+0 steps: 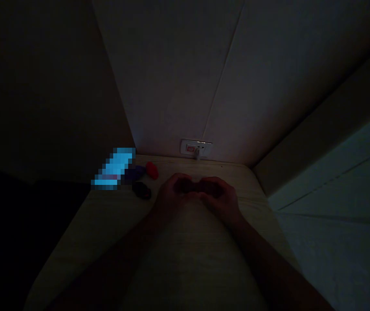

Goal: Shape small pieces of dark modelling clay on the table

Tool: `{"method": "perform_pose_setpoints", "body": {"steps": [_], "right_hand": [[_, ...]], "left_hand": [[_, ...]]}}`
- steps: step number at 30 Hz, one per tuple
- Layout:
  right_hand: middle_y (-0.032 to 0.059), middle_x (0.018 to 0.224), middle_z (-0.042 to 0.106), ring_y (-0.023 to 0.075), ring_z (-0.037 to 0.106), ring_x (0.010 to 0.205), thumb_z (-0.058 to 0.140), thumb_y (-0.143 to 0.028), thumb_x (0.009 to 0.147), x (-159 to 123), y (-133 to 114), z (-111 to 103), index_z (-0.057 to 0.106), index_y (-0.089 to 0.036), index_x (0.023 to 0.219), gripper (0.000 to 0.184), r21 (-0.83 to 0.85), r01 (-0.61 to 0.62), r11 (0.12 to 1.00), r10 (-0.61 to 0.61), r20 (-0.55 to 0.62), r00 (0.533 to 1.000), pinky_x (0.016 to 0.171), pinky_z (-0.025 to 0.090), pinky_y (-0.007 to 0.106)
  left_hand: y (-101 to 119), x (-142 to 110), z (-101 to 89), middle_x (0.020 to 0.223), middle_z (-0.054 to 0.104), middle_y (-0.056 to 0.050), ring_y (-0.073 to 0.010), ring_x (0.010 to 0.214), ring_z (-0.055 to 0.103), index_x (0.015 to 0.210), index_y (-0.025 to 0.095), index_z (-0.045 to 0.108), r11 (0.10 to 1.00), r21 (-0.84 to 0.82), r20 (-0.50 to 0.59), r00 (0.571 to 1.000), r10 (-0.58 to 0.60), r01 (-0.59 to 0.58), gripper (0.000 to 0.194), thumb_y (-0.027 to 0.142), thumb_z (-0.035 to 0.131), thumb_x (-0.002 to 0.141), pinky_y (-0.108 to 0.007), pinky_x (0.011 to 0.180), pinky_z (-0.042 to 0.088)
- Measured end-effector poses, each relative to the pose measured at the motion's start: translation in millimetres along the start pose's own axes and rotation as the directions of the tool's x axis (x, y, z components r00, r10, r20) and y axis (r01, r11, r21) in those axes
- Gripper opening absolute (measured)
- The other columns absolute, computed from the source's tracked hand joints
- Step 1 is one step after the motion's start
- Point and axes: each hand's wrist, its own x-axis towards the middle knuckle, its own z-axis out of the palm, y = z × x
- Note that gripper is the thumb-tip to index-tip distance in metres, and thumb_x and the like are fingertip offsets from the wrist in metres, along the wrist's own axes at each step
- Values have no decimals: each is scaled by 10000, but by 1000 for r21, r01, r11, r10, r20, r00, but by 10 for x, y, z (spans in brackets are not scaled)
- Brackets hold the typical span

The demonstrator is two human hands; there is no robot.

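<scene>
In dim light, my left hand [169,192] and my right hand [226,202] face each other over the far part of a wooden tabletop [185,250]. Between them is a dark, elongated object [199,187] whose kind I cannot make out. Fingers and thumbs of both hands curl round its two ends, my left hand at one end and my right at the other. Left of my left hand lie a small black item [141,190], a red item [151,170] and a purple item [135,173], all too dark to name.
A glowing, pixelated rectangle [115,168] lies at the table's far left edge. Behind the table, a wall socket with a red switch [196,148] has a plug in it. Walls stand behind the table, with a pale panel [340,168] at the right.
</scene>
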Motion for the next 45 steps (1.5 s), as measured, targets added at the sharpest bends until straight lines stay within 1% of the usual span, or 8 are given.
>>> {"method": "perform_pose_setpoints", "body": {"steps": [4,17,25,29,32,37,41,45], "right_hand": [[64,1023,795,248,766,938,960,-388,648,-4,-41,-47,745,-254,1025,454,29,32,999,-32,-8,999,874,630,393],[43,915,831,248,788,826,942,-327,658,-11,-118,-48,805,-255,984,361,-46,-54,997,51,-63,997,782,661,388],[52,899,829,237,785,796,931,-341,660,0,-94,-58,797,-229,947,336,-38,-85,996,83,-34,996,742,653,362],[41,875,826,207,775,757,950,-367,625,12,-48,-36,796,-229,895,340,115,-164,980,165,-5,986,720,647,329],[38,830,815,187,746,666,946,-427,618,19,-33,-13,792,-218,867,360,263,-257,930,251,55,966,637,634,312],[27,730,781,156,690,561,920,-470,646,38,-30,14,775,-200,843,364,354,-347,869,309,160,937,522,585,266],[12,774,790,134,672,557,935,-425,657,48,4,-1,770,-213,917,374,302,-278,912,262,93,961,518,566,252],[28,945,827,196,777,828,958,-325,638,29,-16,-28,755,-249,1047,462,192,-211,958,192,112,975,766,642,327]], "left_hand": [[12,-14,-16,947,761,-54,-261,918,724,957,185,704,999,-36,2,1000,-14,14,534,304,974,512,-384,846,572],[72,-57,-21,989,829,-45,-251,933,776,1011,186,790,999,2,-11,999,33,-33,403,235,939,639,-407,894,631],[54,-66,-9,1020,830,-88,-271,946,788,1073,153,793,999,-33,30,999,-17,18,410,259,892,690,-398,879,641],[40,-53,-5,1008,833,-76,-264,954,785,1039,160,799,995,-87,62,997,-45,51,350,249,857,706,-381,883,632],[12,-41,4,1006,831,-68,-259,952,779,1025,173,806,982,-160,90,992,-86,100,307,264,821,732,-390,905,613],[-21,-26,44,904,813,-64,-215,758,748,995,163,782,905,-354,155,969,-191,235,334,308,831,698,-361,744,599],[-1,-18,64,898,792,-31,-196,792,733,985,188,728,957,-245,71,987,-145,158,397,290,883,634,-324,747,583],[0,-18,61,856,776,-26,-209,815,728,908,194,732,991,-57,14,992,-123,124,303,318,867,666,-330,760,578]]}}
